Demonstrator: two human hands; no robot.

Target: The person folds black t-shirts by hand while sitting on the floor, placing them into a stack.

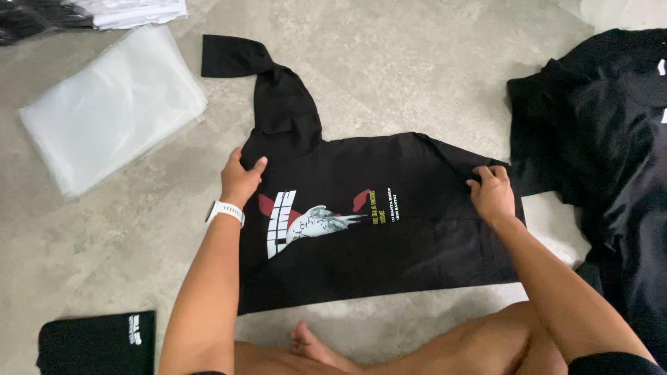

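**Black printed shirt spread on a concrete floor, a hand at each end**

A black T-shirt (389, 229) lies flat on the grey concrete floor (389, 62), its printed side up, showing a white, red and yellow graphic. One sleeve trails away toward the top left, twisted and folded back on itself. The shirt's far right edge merges with a pile of black garments (597, 139), so where one ends and the other begins is hard to make out; that pile is cut off by the right edge of the view.

The left hand (240, 179), with a white watch (224, 210) on the wrist, presses on the shirt's left edge near the sleeve seam; the thumb is spread from the fingers, which curl over the fabric's edge, and their tips are hidden. The right hand (492, 191) pinches a fold of cloth at the shirt's right end, fingers bent tight around it.

A bare foot (309, 344) and knee show just below the shirt. A folded black shirt (97, 344) sits at the bottom left, partly cut off. A stack of clear plastic bags (111, 104) lies at the upper left, well apart from the hands.
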